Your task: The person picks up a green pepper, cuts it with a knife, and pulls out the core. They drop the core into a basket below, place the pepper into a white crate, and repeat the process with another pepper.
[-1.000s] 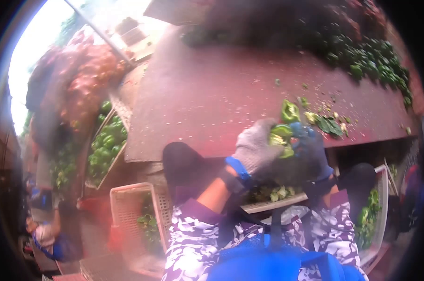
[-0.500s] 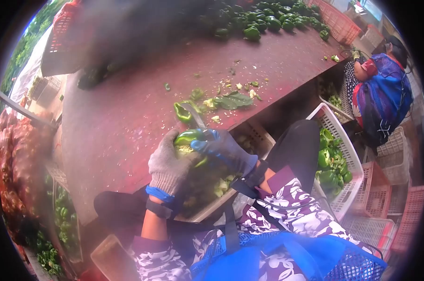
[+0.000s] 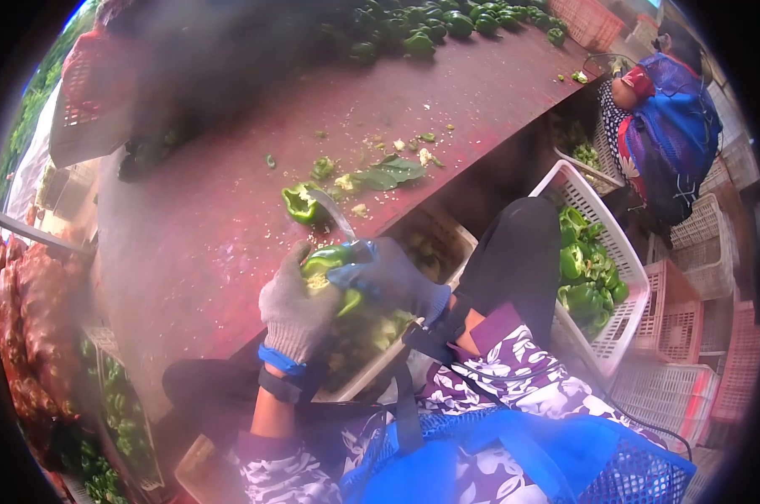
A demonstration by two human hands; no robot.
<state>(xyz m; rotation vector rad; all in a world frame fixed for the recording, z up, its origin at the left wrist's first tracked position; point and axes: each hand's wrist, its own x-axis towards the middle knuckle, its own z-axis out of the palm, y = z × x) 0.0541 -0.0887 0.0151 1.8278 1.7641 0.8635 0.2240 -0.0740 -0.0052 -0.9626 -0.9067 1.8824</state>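
Note:
My left hand (image 3: pixel 294 304), in a grey glove, grips a green bell pepper (image 3: pixel 330 260) with its pale seeds showing. My right hand (image 3: pixel 393 277), in a blue glove, holds a knife (image 3: pixel 334 216) whose curved blade sticks up and away from the pepper. Both hands hover over a crate of pepper scraps (image 3: pixel 372 336) on my lap, at the near edge of the red table (image 3: pixel 204 244). A cut pepper piece (image 3: pixel 300 204) lies on the table just beyond the blade.
A pile of whole green peppers (image 3: pixel 422 25) lies at the table's far end. A white crate of peppers (image 3: pixel 594 277) stands to my right, with empty crates behind it. Another person in blue (image 3: pixel 665 126) sits at the far right. Sacks (image 3: pixel 27 336) stand left.
The view has swung from the table's left side round to the right, bringing the other person into sight. My hands keep hold of the pepper and the knife over the scrap crate.

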